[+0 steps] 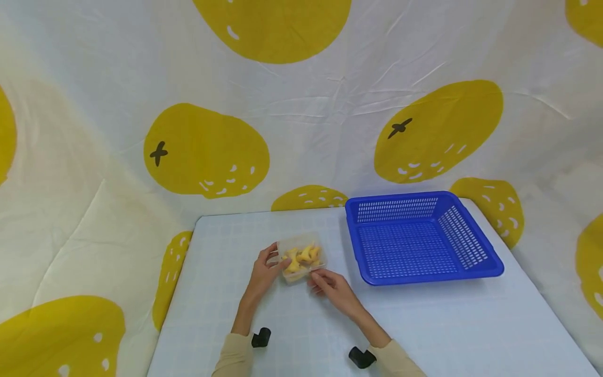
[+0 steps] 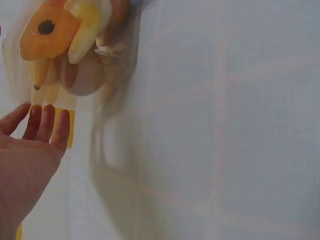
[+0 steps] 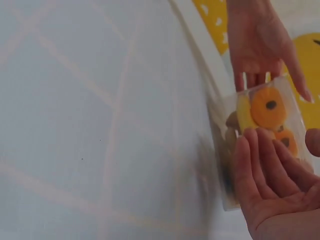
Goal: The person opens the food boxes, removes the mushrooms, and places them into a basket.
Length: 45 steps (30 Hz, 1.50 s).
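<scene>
Clear box, yellow and orange pieces inside, over the table, left of blue basket. Left hand, half-curled, grips its left side; right hand, fingers bent, holds near corner.

Setting: a fabric-screened booth, closer to a small recording set than a working kitchen or workshop. Pale fabric, creased, hangs along the far, left and right sides, printed with oversized yellow fruit shapes. Inside it, a surface, pale with a faint pinkish check. Black devices by both cream sleeves suggest filming. Blue plastic basket at far right, household type. Building beyond the fabric: cannot be told.
</scene>
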### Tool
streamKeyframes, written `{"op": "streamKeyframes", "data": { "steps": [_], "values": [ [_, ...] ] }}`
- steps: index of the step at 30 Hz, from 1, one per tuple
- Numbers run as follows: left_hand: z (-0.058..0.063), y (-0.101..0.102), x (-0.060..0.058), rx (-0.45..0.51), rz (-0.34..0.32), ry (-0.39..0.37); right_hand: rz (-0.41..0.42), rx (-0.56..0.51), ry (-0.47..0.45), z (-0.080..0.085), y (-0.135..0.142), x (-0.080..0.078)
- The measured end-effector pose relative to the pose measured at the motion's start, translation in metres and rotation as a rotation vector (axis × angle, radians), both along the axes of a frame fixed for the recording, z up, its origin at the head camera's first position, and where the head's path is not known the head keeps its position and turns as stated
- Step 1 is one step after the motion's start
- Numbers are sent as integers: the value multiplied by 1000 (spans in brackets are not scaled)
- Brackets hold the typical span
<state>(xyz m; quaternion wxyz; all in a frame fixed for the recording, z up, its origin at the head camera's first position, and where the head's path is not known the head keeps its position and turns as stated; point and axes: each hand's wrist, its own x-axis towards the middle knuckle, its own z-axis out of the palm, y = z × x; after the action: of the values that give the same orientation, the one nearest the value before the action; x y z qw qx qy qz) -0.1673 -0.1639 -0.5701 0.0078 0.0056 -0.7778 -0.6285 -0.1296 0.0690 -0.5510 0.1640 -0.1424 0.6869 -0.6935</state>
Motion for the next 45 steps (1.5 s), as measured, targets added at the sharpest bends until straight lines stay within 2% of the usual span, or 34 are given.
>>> {"op": "streamKeyframes", "data": {
  "steps": [5, 8, 10, 15, 20, 25, 31, 34, 37, 41, 45],
  "values": [
    [-5, -11, 1, -79, -186, -20, 5, -55, -106, -19, -4, -7],
    [-5, -14, 2, -142, -243, -39, -14, -51, -139, -21, -7, -10],
    [-6, -14, 3, -175, -258, -45, -29, -45, -148, -20, -9, -10],
    [-12, -11, -1, -214, -267, -11, -71, -51, -168, -16, -16, -12],
    [-18, -10, -2, -195, -231, 20, -139, -38, -206, -12, -20, -12],
    [-18, -9, -2, -167, -215, 70, -205, -39, -224, 7, -21, -6],
    [-20, -11, -4, -240, -227, 90, -285, 11, -260, 28, -27, 0],
    [-21, -11, -4, -255, -232, 124, -308, 6, -284, 26, -30, -2],
    [-22, -12, -4, -256, -237, 163, -326, -19, -296, 15, -32, -7],
    [-23, -13, -5, -250, -235, 180, -369, -29, -287, -1, -34, -12],
    [-24, -14, -6, -270, -238, 184, -409, 1, -258, -6, -37, -13]
  ]
}}
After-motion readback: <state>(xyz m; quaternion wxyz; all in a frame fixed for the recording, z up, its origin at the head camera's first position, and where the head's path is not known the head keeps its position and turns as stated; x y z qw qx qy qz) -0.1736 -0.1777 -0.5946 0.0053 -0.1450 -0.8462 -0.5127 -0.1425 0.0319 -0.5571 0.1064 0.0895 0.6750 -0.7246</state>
